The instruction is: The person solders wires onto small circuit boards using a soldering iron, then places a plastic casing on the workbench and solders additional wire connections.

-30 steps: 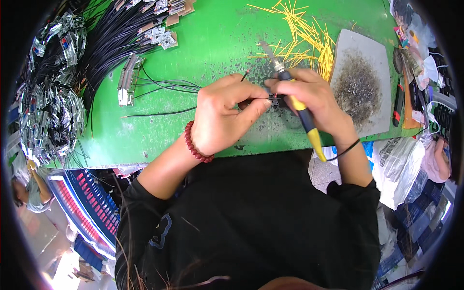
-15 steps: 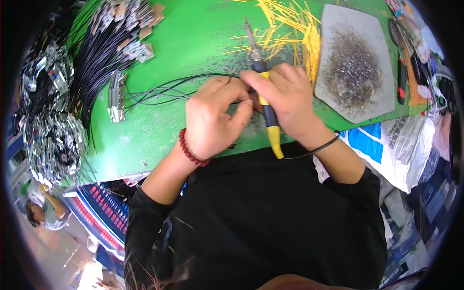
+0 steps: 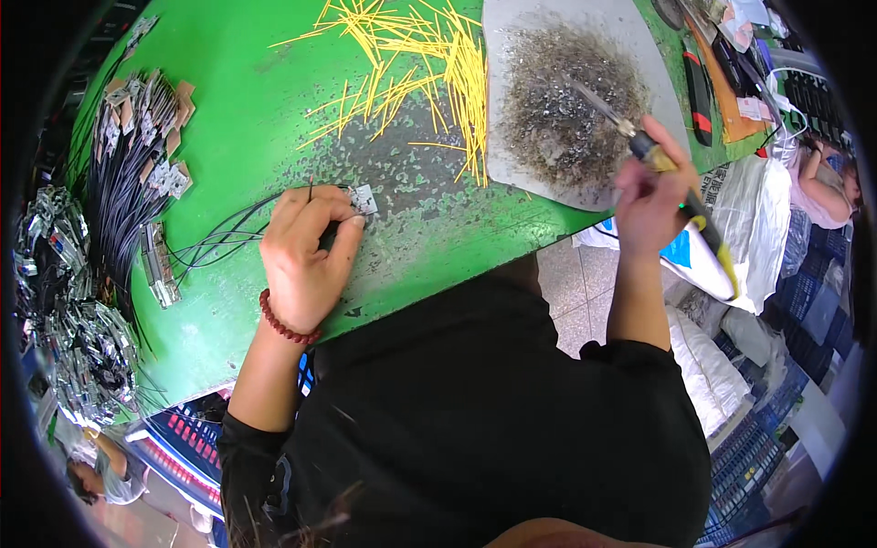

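My left hand [image 3: 306,247], with a dark red bead bracelet at the wrist, is closed in a pinch on a black cable [image 3: 239,212]. A small silvery square part [image 3: 364,198] sticks out past its fingertips. In my right hand [image 3: 650,205] is a yellow-and-black soldering iron [image 3: 650,151], gripped by its handle. The iron's metal tip points over a grey plate [image 3: 512,178] covered with dark crumbs and shiny bits. Beyond my left fingers, the held cable's bundle runs left to a metallic block [image 3: 160,265].
Thin yellow sticks [image 3: 466,91] are scattered beside the plate. Black cables with metallic ends [image 3: 146,110] and a heap of shiny parts [image 3: 87,338] fill the left side. A red-and-black tool [image 3: 699,100] lies far right. Another person [image 3: 114,470] is at lower left.
My right hand has swung the soldering iron right, over the grey plate, away from my left hand. My left hand still pinches the cable; the silvery part now shows. The whole view has shifted.
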Demonstrator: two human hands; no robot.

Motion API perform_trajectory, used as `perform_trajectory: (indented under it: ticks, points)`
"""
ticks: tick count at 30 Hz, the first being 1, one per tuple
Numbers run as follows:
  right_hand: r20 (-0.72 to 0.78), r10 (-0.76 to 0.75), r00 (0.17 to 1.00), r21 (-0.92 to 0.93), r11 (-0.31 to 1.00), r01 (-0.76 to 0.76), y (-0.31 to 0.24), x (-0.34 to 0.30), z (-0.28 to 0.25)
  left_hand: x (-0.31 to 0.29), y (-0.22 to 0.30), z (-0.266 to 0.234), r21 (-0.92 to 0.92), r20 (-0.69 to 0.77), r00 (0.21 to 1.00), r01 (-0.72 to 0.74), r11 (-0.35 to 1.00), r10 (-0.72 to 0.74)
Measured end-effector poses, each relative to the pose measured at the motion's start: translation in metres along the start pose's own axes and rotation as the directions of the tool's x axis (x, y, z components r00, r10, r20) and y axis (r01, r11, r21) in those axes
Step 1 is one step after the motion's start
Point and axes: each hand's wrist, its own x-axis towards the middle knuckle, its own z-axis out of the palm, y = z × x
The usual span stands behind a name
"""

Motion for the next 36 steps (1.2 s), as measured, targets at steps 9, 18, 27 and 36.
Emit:
perform_trajectory:
  ticks: [9, 18, 27, 36]
  points:
    - [-0.026, -0.007, 1.000, 0.049, 0.999, 0.009, 0.026, 0.013, -0.019, -0.003, 0.000, 0.001, 0.049, 0.023, 1.000, -0.011, 0.999, 0.009]
    - [-0.028, -0.093, 0.995, -0.026, 0.995, 0.092, 0.020, 0.018, -0.026, -0.004, 0.000, 0.001, 0.062, 0.026, 1.000, -0.007, 0.998, 0.006]
    - [-0.161, 0.021, 0.987, 0.111, 0.994, -0.003, 0.031, 0.032, -0.032, -0.003, -0.002, 0.001, 0.061, 0.019, 1.000, 0.002, 0.998, -0.003]
    - [-0.151, 0.030, 0.988, 0.160, 0.987, -0.006, 0.030, 0.033, -0.045, -0.003, -0.001, 0.001, 0.064, 0.026, 1.000, 0.011, 0.998, -0.013]
